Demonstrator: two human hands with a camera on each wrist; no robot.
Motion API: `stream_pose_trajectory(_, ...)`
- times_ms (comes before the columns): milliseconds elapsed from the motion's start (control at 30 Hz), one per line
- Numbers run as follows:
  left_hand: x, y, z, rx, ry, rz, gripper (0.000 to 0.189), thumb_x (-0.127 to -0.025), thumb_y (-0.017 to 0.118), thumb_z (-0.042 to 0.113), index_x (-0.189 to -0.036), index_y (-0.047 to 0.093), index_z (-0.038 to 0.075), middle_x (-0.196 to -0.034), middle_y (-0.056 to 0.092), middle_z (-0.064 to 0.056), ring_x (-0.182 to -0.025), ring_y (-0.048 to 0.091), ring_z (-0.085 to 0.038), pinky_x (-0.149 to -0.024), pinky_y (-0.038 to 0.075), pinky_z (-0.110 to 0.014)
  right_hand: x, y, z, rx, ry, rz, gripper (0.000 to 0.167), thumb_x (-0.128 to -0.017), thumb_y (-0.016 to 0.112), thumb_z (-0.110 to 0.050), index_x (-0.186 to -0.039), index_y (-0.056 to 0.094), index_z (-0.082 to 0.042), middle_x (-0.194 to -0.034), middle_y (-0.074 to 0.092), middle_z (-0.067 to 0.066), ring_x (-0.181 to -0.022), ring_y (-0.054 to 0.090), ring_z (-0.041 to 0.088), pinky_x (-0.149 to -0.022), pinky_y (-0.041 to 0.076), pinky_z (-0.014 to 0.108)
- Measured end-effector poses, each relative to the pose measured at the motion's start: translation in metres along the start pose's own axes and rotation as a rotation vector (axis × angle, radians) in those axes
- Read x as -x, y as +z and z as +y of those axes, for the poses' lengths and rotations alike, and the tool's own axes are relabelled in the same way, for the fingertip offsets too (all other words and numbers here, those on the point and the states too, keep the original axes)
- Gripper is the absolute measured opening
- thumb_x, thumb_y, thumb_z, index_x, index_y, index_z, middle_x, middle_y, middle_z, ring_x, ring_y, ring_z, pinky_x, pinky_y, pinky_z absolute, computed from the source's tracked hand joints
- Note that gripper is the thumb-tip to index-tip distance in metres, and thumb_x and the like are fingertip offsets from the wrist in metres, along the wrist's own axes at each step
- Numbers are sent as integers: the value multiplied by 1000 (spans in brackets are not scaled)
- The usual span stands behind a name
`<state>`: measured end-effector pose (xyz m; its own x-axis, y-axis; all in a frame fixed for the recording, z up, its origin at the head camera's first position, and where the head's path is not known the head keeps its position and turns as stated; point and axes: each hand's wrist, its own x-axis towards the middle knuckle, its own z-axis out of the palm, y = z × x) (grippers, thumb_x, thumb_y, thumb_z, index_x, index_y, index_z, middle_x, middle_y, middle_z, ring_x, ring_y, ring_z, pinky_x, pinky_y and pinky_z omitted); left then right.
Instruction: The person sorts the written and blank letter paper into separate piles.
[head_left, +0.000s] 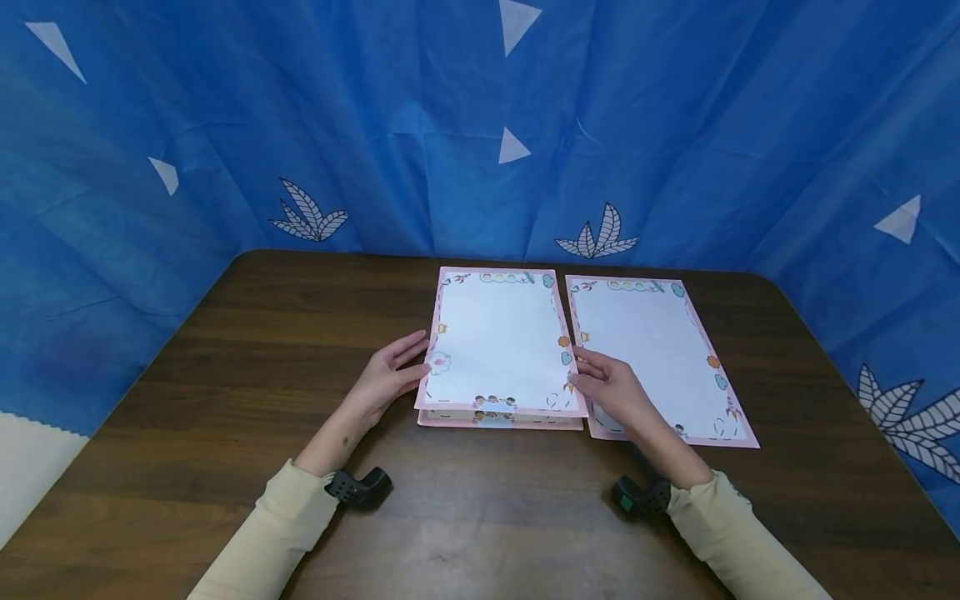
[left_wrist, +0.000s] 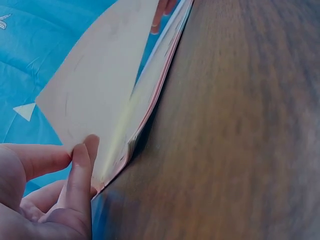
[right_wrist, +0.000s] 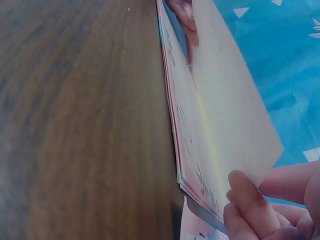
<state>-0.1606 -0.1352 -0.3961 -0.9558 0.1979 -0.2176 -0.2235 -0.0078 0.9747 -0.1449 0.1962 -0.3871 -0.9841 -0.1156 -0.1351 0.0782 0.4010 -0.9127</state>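
Okay, we have the person's left grip point(head_left: 384, 382) and right grip point(head_left: 617, 392) both pinching one decorated, pink-bordered sheet point(head_left: 495, 333), thumb against fingers, one at each side edge toward the near end. That sheet sits right over a matching pink-bordered stack point(head_left: 540, 422) on the wooden bench point(head_left: 480, 500); its near edge is raised, so we see the stack's border peeking out below. Wrist views show us its plain underside, tilted up off the stack, with several layered edges underneath.

We read the two-sided pinch as a way to keep thin paper level and stop it sagging or skewing; the near-end hold probably leaves the printed middle uncreased. A second decorated sheet point(head_left: 656, 350) lies flat just beside, on the person's right, same way up. We guess it's set close so both spots are in easy reach. The right grip passes over its left border; we can't tell whether it touches. Behind the bench we get a blue curtain point(head_left: 465, 100), likely just backdrop.
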Motion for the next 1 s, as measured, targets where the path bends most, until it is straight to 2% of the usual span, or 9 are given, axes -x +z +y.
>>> stream_pose_trajectory(100, 1, 1, 1, -23, 2, 10, 61, -91, 59, 4, -145, 32, 5, -145, 35, -13, -124, 43, -29, -91, 43, -33, 0, 1, 1, 3, -9, 15, 52, -92, 57, -10, -140, 39, 2, -123, 56, 22, -109, 57, 30, -90, 44, 39)
stream_pose_trajectory(300, 2, 3, 3, -13, -18, -2, 57, -92, 57, 2, -144, 32, 0, -143, 38, -17, -122, 46, -28, -91, 43, -33, 0, 1, 2, -15, -19, 25, 52, -92, 59, -8, -140, 40, -1, -122, 58, 20, -105, 60, 28, -85, 47, 36)
stream_pose_trajectory(533, 2, 4, 2, 6, -38, -2, 53, -93, 56, 2, -142, 36, 3, -135, 48, -16, -115, 53, -25, -88, 46, -31, 0, 1, 4, -75, -55, 14, 52, -92, 57, -4, -141, 39, -3, -122, 57, 21, -102, 61, 29, -80, 49, 31)
stream_pose_trajectory(800, 2, 3, 2, 17, -17, -28, 54, -94, 55, 4, -144, 34, 3, -131, 50, -20, -112, 55, -26, -87, 46, -32, -1, 2, 3, -144, -67, 24, 54, -92, 57, -3, -143, 40, -9, -122, 58, 18, -102, 61, 26, -78, 51, 30)
stream_pose_trajectory(1000, 4, 3, 4, 33, -28, -34, 53, -96, 53, 8, -145, 32, 5, -133, 49, -20, -114, 53, -26, -87, 46, -32, 0, -1, 1, -183, -71, 24, 55, -92, 57, -1, -143, 39, -11, -123, 57, 19, -100, 62, 26, -76, 51, 31)
